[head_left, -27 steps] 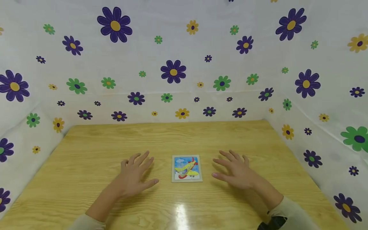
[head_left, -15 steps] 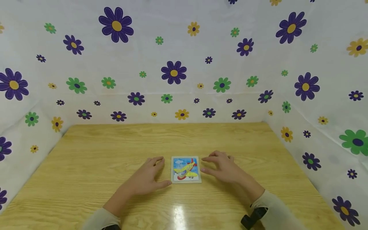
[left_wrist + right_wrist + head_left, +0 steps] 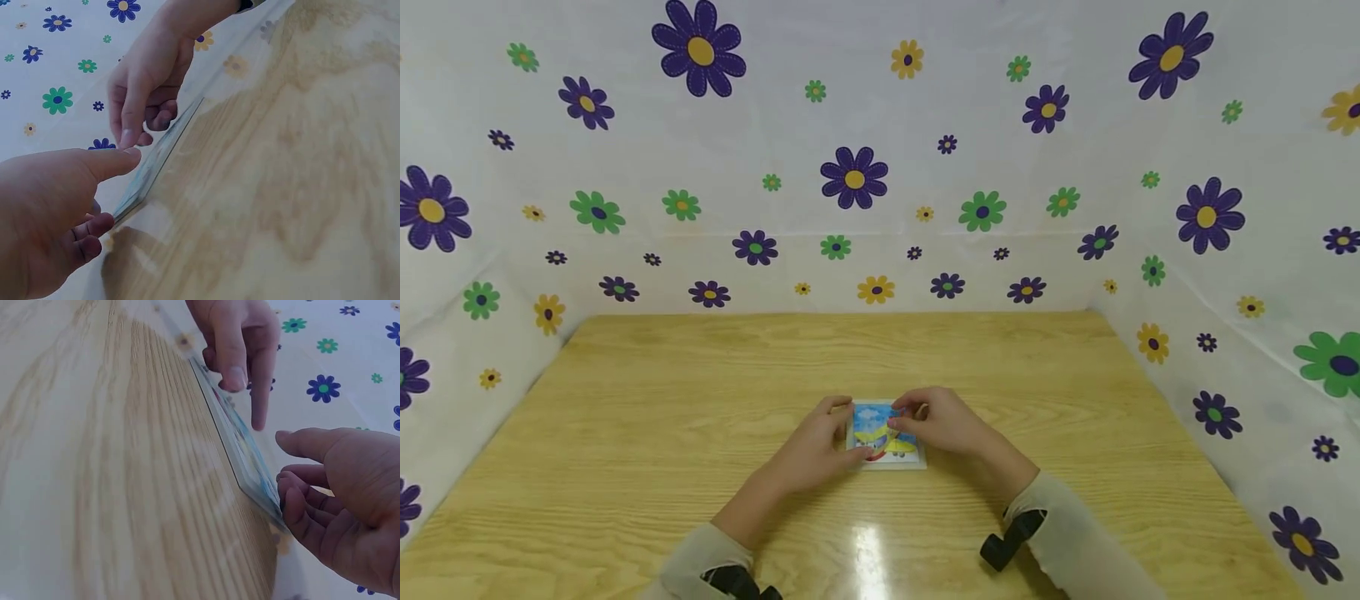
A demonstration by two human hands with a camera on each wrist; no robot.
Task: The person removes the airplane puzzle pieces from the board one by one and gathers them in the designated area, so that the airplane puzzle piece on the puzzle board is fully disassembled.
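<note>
A small square picture puzzle (image 3: 872,414) in a pale frame lies flat on the table, showing a yellow plane with red parts on blue sky. My left hand (image 3: 815,446) is at its left side, thumb over the lower left part, the other fingers by the left edge. Over the upper right part is my right hand (image 3: 947,425), thumb and forefinger above the plane's tail. The right wrist view shows a gap between thumb and fingers of the right hand (image 3: 350,487). Whether the fingertips touch the puzzle (image 3: 234,447) is unclear.
The wooden table (image 3: 700,367) spreads around the puzzle, with a bright reflection in front. White cloth (image 3: 880,108) printed with purple, green and yellow flowers stands at the back and both sides. Black cameras (image 3: 1011,537) are strapped to both wrists.
Both hands have come inward from either side of the puzzle to over its edges. Their fingers were spread and are now drawn closer together. The puzzle stays in place.
</note>
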